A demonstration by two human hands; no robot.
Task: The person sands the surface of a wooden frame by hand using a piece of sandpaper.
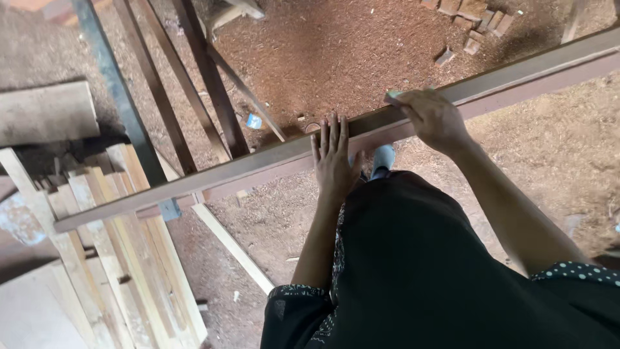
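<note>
A long reddish-brown wooden plank (258, 169) runs across the view from lower left to upper right, held off the sawdust floor. My left hand (334, 155) lies flat on its near face, fingers spread and pointing up over the top edge. To the right, my right hand (431, 116) curls over the plank's top edge, with a small pale green object (392, 95) showing under its fingers. My dark clothing fills the lower right, and a pale blue shoe (383, 158) shows just below the plank.
A stack of pale sawn boards (110, 258) lies at lower left. Dark metal frame bars (129, 97) slant down from the top left. One loose light board (234, 248) lies on the sawdust. Small wood offcuts (475, 16) sit at top right.
</note>
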